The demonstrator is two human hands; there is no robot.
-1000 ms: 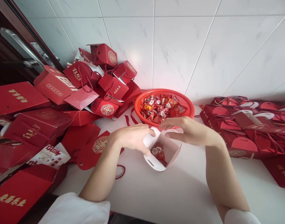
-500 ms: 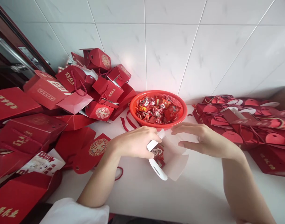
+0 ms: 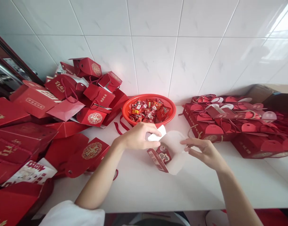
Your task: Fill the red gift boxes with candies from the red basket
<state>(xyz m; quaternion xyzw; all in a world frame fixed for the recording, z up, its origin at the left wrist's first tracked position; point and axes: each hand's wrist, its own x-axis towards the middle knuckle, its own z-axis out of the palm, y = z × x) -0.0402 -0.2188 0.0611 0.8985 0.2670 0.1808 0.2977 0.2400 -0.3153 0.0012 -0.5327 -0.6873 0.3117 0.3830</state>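
Note:
A small red gift box [image 3: 157,163] with a white inside stands open-topped on the white table, with wrapped candies [image 3: 164,154] lying in it. My left hand [image 3: 141,136] is at its left side, thumb and fingers closed around a white inner flap [image 3: 157,133]. On the other side, my right hand [image 3: 202,152] has its thumb and fingertips pinched at the edge of the right flap [image 3: 179,141]. Just behind the box is a red plastic basket [image 3: 173,117] holding many wrapped candies [image 3: 150,110].
Red gift boxes [image 3: 96,95] with rope handles are heaped on the left. Rows of similar boxes [image 3: 210,128] stand on the right, near a cardboard box [image 3: 262,92]. A tiled wall [image 3: 155,66] rises behind. The table's front edge [image 3: 158,211] runs close to me.
My right hand has come down from above the box to pinch its right flap. The left hand stays on the left flap. The box's printed side now faces me more, and the view has shifted right.

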